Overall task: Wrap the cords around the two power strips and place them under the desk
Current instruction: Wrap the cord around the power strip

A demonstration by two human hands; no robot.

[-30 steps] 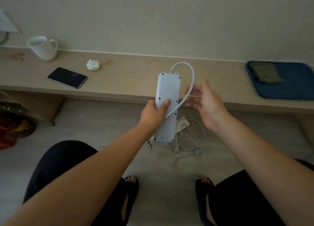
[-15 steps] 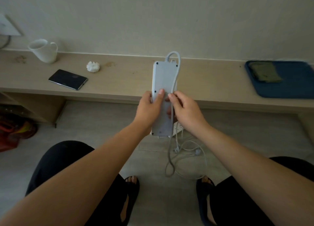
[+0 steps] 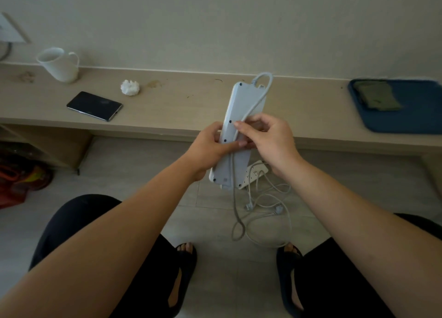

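A white power strip (image 3: pixel 244 102) is held upright in the air before the desk (image 3: pixel 191 107), its back side facing me. My left hand (image 3: pixel 210 147) grips its lower middle, thumb pressed across the back. Its grey cord (image 3: pixel 260 95) loops out of the top end, runs down the back and hangs to the floor. My right hand (image 3: pixel 270 138) pinches this cord against the strip. A second white power strip (image 3: pixel 254 171) lies on the floor under the desk edge, partly hidden behind the first, with its cord and plugs (image 3: pixel 270 210) tangled beside it.
On the desk stand a white mug (image 3: pixel 59 64), a black phone (image 3: pixel 94 106), a crumpled tissue (image 3: pixel 129 87) and a blue tray (image 3: pixel 404 112) with a green cloth. A red bag (image 3: pixel 19 176) lies under the desk at left. My sandalled feet (image 3: pixel 181 270) rest on the tiled floor.
My right hand went from open beside the strip to pinching the cord against its back. The wide cord loop at the top has been pulled tight along the strip, which now tilts slightly.
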